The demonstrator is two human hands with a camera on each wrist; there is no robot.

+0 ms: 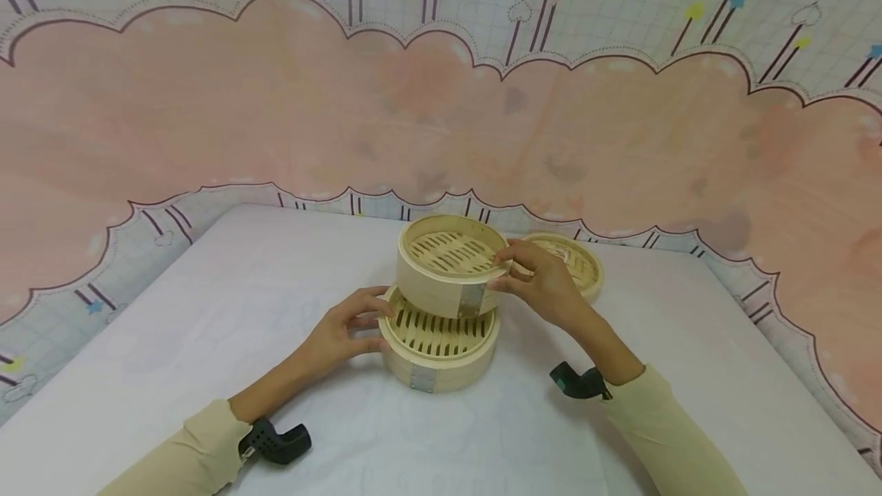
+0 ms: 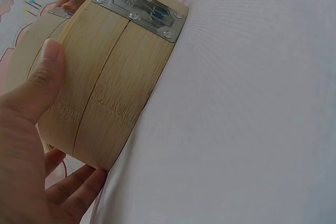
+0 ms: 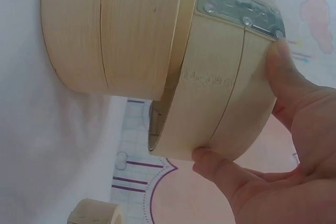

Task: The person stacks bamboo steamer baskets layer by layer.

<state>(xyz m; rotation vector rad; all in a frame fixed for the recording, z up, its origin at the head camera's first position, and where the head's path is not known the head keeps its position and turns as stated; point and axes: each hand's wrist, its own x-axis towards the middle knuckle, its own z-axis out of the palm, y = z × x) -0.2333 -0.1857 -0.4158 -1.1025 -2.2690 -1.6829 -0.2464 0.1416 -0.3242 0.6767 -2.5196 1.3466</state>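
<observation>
Two round bamboo steamer baskets with slatted bottoms are at the middle of the table. The lower basket (image 1: 441, 373) sits on the white cloth, a metal plate on its front wall. My left hand (image 1: 354, 324) grips its left side, thumb on the outer wall and fingers around the far side, as the left wrist view shows. Tilted above it is the upper basket (image 1: 430, 282), set back and to the right. My right hand (image 1: 540, 282) pinches its right rim and wall, the thumb close to its metal plate (image 3: 241, 11). Both baskets overlap in the head view.
A woven bamboo lid (image 1: 586, 270) lies behind my right hand. The white-covered table (image 1: 276, 289) ends at a patterned curtain (image 1: 413, 113) of pink clouds. A black wrist camera (image 1: 276, 442) sticks out from each sleeve.
</observation>
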